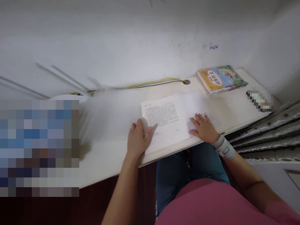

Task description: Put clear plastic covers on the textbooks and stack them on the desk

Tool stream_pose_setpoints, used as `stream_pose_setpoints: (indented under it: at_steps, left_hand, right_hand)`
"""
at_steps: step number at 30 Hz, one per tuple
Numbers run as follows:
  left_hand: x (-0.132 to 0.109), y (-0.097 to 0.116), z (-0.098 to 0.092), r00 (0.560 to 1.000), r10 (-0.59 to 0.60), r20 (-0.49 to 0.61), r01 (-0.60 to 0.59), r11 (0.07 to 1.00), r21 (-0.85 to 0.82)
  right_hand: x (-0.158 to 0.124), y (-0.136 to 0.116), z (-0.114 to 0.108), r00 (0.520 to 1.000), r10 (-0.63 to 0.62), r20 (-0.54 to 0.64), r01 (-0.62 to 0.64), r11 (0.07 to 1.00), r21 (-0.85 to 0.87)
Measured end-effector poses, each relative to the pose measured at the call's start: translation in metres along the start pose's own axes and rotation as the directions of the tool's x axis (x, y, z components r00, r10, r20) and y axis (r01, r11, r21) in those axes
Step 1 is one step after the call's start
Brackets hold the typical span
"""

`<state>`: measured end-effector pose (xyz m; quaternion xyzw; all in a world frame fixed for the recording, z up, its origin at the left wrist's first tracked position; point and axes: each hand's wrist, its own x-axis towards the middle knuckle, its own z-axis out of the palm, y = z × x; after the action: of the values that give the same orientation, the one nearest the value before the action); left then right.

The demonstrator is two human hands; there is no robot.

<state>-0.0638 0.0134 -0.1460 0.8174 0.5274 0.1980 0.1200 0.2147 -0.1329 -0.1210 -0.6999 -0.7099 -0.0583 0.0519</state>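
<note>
An open book (164,109) lies on the white desk in front of me, its left page full of printed text. The right page is pale, with print near its lower part. At the book's left edge rests my left hand (138,136), fingers apart, the thumb over the page margin. My right hand (203,127) lies flat on the lower right page with its fingers spread, covering some of the print. A pale band (225,147) wraps the right wrist.
A stack of colourful booklets (221,78) sits at the desk's back right, with a blurred phone-like object (260,100) nearby. Yellow and black cables (150,82) run along the wall into a round hole (187,82). Patterned curtain folds (269,128) hang at right; the left side is pixelated.
</note>
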Motion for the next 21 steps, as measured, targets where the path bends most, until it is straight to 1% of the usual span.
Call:
stream_pose_setpoints:
  at_steps: [5, 12, 16, 19, 21]
  left_hand:
    - [0.000, 0.000, 0.000, 1.000, 0.005, 0.007, -0.005, 1.000, 0.016]
    - [0.000, 0.001, -0.001, 1.000, 0.003, -0.002, -0.003, 1.000, 0.005]
    - [-0.002, -0.001, 0.000, 0.996, 0.050, -0.077, -0.055, 0.997, -0.062]
    - [-0.007, 0.004, -0.004, 0.984, 0.014, -0.176, -0.040, 0.989, -0.144]
    - [-0.011, 0.012, -0.009, 0.963, -0.021, -0.268, -0.037, 0.977, -0.209]
  right_hand:
    - [-0.002, 0.005, 0.001, 1.000, 0.005, 0.010, -0.005, 1.000, -0.004]
    - [-0.003, 0.006, 0.004, 1.000, 0.006, -0.009, -0.006, 1.000, 0.017]
    - [-0.002, 0.004, 0.004, 0.999, 0.035, -0.010, -0.035, 0.999, 0.001]
    - [0.003, 0.002, -0.005, 0.999, 0.043, 0.005, -0.043, 0.999, 0.006]
    - [0.007, -0.002, -0.014, 0.998, 0.056, -0.012, -0.056, 0.998, 0.023]
